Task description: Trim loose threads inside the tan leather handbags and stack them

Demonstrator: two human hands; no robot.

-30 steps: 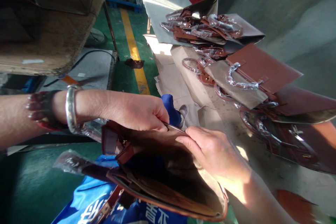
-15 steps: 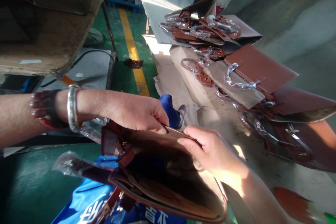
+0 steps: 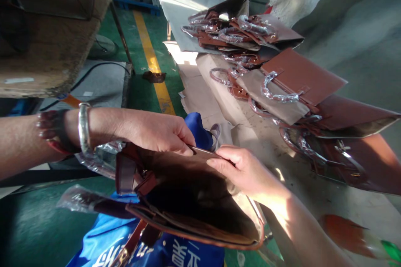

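Observation:
A brown handbag lies across my lap with its mouth wide, showing a tan lining and a dark inside. My left hand comes in from the left and pinches the bag's far rim. Close beside it, my right hand grips the same rim, thumb on the lining side and fingers over the outer side. The bag's plastic-wrapped handle sticks out to the left. Beneath the bag is blue cloth with white lettering.
Several brown handbags with plastic-wrapped handles lie on cardboard to the right, and more are piled farther back. A worn table stands at upper left with a brown item on it. A bottle lies at lower right. Yellow tape marks the green floor.
The view has shifted slightly, so the surroundings sit a little farther left. Both hands keep their hold on the handbag's rim, with hardly any other movement.

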